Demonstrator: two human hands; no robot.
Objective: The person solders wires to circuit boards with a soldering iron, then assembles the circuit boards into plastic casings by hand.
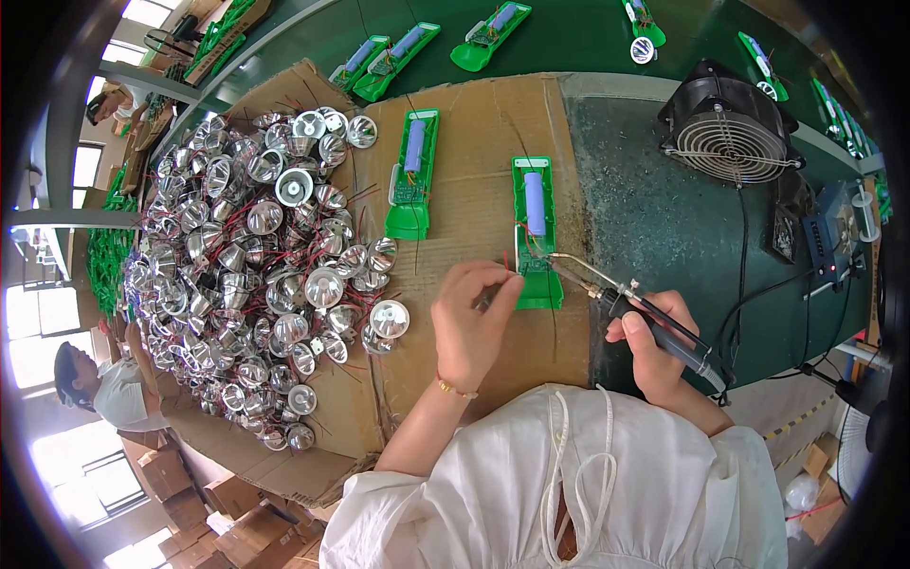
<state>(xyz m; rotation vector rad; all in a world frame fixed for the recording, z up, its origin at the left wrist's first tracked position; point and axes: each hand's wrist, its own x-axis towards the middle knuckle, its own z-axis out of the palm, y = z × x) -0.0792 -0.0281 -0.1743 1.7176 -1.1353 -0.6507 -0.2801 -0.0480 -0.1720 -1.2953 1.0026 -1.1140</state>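
Observation:
On the cardboard in front of me lies a green plastic housing (pixel 541 296) with a purple cylindrical battery (pixel 535 204) and a small green circuit board (pixel 534 263) inside. My left hand (pixel 471 318) is closed in a pinch at the board's left side; a thin red wire (pixel 505 260) shows at its fingertips. My right hand (pixel 654 346) is wrapped round a soldering iron (pixel 671 343) with a thin metal feed tube (pixel 583 266) alongside. The iron's tip and the tube's end are at the board. A second green housing (pixel 408 223) with a battery lies further left.
A heap of silver reflector cups (pixel 266 218) with red wires fills a cardboard box at left. A black fan (pixel 728 142) stands at the back right, near a blue soldering station (pixel 832 242) with cables. More green housings (pixel 490 38) line the far side. Other people sit at far left.

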